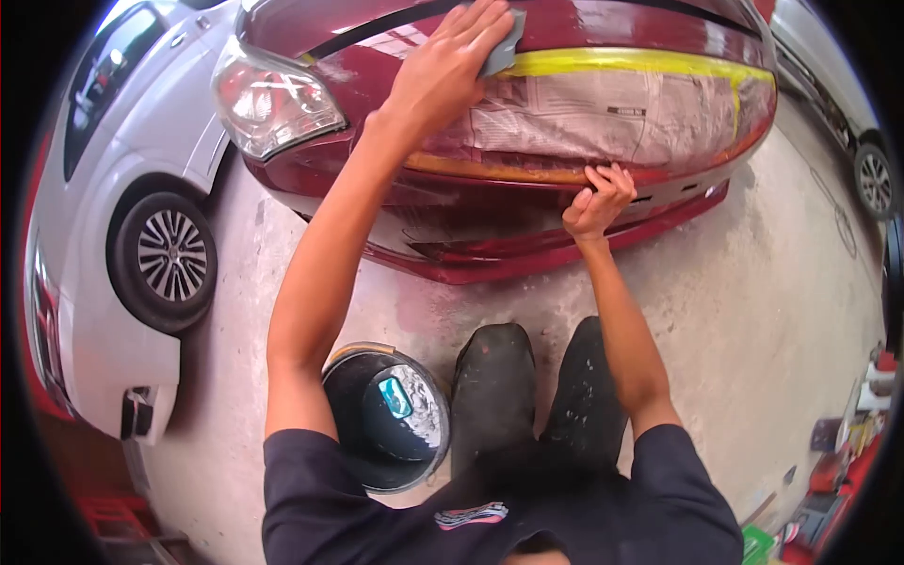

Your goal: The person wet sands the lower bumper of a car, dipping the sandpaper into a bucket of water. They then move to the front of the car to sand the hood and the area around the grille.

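A dark red car bumper (527,240) fills the upper middle of the head view, with newspaper masking (603,113) held by yellow tape (621,64) over its grille area. My left hand (443,66) presses a grey sanding sheet (504,47) flat against the red panel just above the tape. My right hand (598,200) grips the lower lip of the bumper with curled fingers. The left headlight (273,99) sits beside my left forearm.
A black bucket (386,414) with water and a small teal object stands on the concrete floor by my left knee. A white car (122,217) is parked close on the left. Another vehicle's wheel (871,179) shows far right. Tools and clutter (847,452) lie at lower right.
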{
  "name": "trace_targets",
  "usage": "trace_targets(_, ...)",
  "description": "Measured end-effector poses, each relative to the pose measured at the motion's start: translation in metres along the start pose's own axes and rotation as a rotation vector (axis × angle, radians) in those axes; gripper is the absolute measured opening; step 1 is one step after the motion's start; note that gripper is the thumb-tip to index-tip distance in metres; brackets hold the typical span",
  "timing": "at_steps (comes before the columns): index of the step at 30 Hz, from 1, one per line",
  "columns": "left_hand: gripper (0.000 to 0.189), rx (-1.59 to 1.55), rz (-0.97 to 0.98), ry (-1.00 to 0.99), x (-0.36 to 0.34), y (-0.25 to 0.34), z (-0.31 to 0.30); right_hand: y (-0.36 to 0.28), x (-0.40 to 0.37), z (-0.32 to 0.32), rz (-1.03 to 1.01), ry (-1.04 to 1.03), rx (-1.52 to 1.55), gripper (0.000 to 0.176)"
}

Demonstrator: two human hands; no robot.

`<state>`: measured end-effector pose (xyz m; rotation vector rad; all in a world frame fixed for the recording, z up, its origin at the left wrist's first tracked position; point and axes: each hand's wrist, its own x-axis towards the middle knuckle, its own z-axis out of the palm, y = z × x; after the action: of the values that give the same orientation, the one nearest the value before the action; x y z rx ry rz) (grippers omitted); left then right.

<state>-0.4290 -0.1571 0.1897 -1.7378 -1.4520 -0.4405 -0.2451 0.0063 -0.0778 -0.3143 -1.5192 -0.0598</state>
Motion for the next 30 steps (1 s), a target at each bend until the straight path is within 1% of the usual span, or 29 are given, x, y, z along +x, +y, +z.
trace_targets(1,0.074,-0.042,-0.012,-0.020,0.004,-0.004,0.007,0.001,0.000,-0.002,0.004,-0.012,-0.004,0.031)
trace_targets(4,0.078,-0.154,-0.001,-0.044,-0.047,-0.017,-0.033,-0.002,-0.002,0.000,0.032,-0.005,0.001,0.030)
trace_targets(7,0.085,-0.073,-0.065,-0.080,-0.052,-0.011,-0.040,-0.002,-0.001,0.002,0.050,0.011,0.018,0.030)
trace_targets(8,0.086,-0.113,-0.018,-0.078,-0.039,-0.006,-0.022,-0.004,-0.001,0.001,0.055,0.012,0.023,0.030)
trace_targets(9,0.088,-0.151,0.033,-0.070,-0.002,0.011,-0.004,-0.003,-0.001,0.000,0.052,-0.002,0.020,0.029)
trace_targets(10,0.089,-0.194,0.074,-0.066,0.018,0.022,0.002,-0.002,-0.002,-0.003,0.045,-0.010,0.019,0.029)
trace_targets(13,0.061,-0.183,0.145,-0.133,0.034,0.024,-0.016,-0.001,-0.001,-0.001,0.042,-0.008,0.023,0.030)
trace_targets(16,0.092,-0.067,0.067,-0.259,-0.027,-0.012,-0.034,-0.002,-0.001,-0.002,0.051,-0.006,0.031,0.030)
trace_targets(18,0.089,-0.064,0.074,-0.224,-0.018,-0.006,-0.018,-0.002,-0.001,0.000,0.061,0.009,0.039,0.030)
trace_targets(20,0.088,-0.116,0.116,-0.161,0.026,0.019,0.001,-0.003,0.000,0.000,0.061,0.011,0.037,0.030)
trace_targets(21,0.073,-0.184,0.142,-0.278,0.059,0.031,0.000,-0.003,0.000,-0.002,0.062,-0.001,0.033,0.030)
trace_targets(24,0.091,-0.167,0.089,-0.222,0.042,0.022,0.005,-0.001,0.001,-0.005,0.049,-0.032,0.027,0.029)
trace_targets(25,0.090,-0.170,0.117,-0.223,0.024,0.012,-0.010,-0.001,0.003,-0.005,0.053,-0.014,0.034,0.028)
trace_targets(26,0.089,-0.135,0.094,-0.215,0.011,0.002,-0.015,-0.003,0.002,-0.002,0.063,0.006,0.045,0.028)
trace_targets(28,0.088,-0.073,0.053,-0.214,0.001,0.002,-0.023,-0.006,-0.003,-0.001,0.084,0.013,0.044,0.029)
trace_targets(29,0.088,-0.069,0.071,-0.176,0.009,0.004,-0.009,-0.006,-0.004,-0.002,0.079,0.008,0.047,0.031)
trace_targets(30,0.088,-0.084,0.076,-0.146,0.033,0.015,0.007,-0.003,-0.001,0.001,0.065,0.012,0.044,0.032)
